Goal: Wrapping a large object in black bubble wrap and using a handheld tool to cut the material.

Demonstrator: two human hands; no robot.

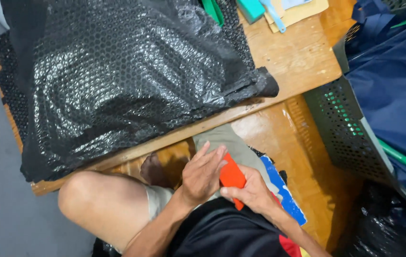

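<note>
I am sitting on the floor, and an orange flat piece lies in my lap. My right hand pinches its lower edge between thumb and fingers. My left hand rests flat on its left side with the fingers spread. Under the orange piece lie an olive-grey cloth and a blue and white item. My bare left knee sticks out to the left.
A low wooden table stands in front of me with a big sheet of black bubble wrap draped over it. A grey perforated basket holding dark blue fabric stands at the right. Black plastic bag at lower right.
</note>
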